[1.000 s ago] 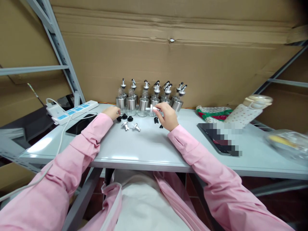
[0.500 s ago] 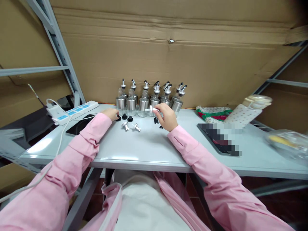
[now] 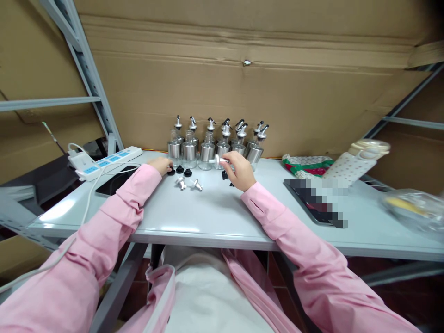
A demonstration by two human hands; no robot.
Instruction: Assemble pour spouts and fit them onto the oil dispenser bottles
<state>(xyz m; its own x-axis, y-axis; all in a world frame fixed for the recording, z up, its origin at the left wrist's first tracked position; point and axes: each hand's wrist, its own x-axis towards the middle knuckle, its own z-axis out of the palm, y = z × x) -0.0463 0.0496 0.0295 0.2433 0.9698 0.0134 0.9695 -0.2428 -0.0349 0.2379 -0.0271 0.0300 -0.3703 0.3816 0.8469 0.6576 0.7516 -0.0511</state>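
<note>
My right hand (image 3: 238,169) is closed in a pinch on a small silver pourer spout (image 3: 217,160), held just above the table in front of a row of several steel-and-glass oil bottles (image 3: 215,145). My left hand (image 3: 160,164) rests on the table with its fingertips on a black stopper (image 3: 171,172). Two more black stoppers (image 3: 183,171) lie right beside it. Two loose silver spouts (image 3: 189,184) lie on the table between my hands. Small black parts (image 3: 225,175) sit under my right hand.
A white power strip (image 3: 104,161) with its cable and a dark phone (image 3: 114,181) lie at the left. At the right are a black tray (image 3: 314,203), a patterned cloth (image 3: 307,164), a dotted bottle (image 3: 357,162) and a plastic bag (image 3: 414,208). Cardboard backs the grey table (image 3: 215,217).
My left hand slid a little from the bottles onto the black stopper. My right hand and its spout have barely moved. The view dropped slightly.
</note>
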